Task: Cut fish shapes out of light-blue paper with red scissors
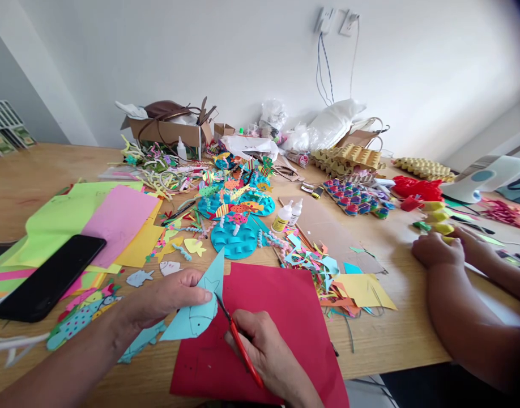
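Note:
My left hand [175, 296] pinches a piece of light blue paper [203, 317] with a fish outline drawn on it. In my right hand [264, 345] are red-handled scissors [243, 348], their blades at the right edge of the blue paper. Both hands are above a large red sheet [281, 294] lying on the table. Just left of the blue paper lie small fish cutouts [140, 277]. Under my left forearm is another blue paper fish [143, 341], partly hidden.
A black phone [50, 277] rests on coloured paper sheets [119, 221] at left. Blue discs with paper fish [233, 241], glue bottles [282, 217] and paper scraps [315, 263] sit ahead. At right, another person's hands [439, 249] hold a yellow egg-carton piece [437, 215].

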`<action>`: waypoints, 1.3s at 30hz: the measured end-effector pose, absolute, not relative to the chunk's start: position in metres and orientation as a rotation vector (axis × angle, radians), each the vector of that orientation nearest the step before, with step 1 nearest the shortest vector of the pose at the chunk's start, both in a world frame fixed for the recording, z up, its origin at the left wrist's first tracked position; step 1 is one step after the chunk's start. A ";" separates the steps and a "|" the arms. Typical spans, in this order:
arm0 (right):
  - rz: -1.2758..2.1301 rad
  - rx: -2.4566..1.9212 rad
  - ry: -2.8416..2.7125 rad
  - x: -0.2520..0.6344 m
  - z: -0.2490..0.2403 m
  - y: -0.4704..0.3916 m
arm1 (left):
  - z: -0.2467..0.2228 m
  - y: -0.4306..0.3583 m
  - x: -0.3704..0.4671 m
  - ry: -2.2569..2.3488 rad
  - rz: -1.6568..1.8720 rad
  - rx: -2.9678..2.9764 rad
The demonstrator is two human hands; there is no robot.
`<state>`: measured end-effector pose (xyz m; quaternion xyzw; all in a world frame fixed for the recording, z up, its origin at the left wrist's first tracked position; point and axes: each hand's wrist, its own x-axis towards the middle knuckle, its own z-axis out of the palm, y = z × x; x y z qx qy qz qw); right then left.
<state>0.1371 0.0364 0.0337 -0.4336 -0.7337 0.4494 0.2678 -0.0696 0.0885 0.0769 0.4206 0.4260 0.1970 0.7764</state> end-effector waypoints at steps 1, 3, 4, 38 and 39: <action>1.209 -1.171 -1.980 0.137 0.034 0.036 | 0.077 0.089 -0.069 0.926 0.425 0.910; 1.207 -1.169 -1.982 0.137 0.034 0.037 | 0.076 0.089 -0.069 0.930 0.432 0.917; 1.206 -1.167 -1.983 0.137 0.033 0.037 | 0.076 0.089 -0.069 0.929 0.437 0.920; 1.776 -0.753 -1.212 0.104 0.025 0.029 | 0.077 0.071 -0.036 0.987 0.953 0.680; 1.778 -0.752 -1.215 0.104 0.025 0.029 | 0.076 0.070 -0.035 0.977 0.945 0.681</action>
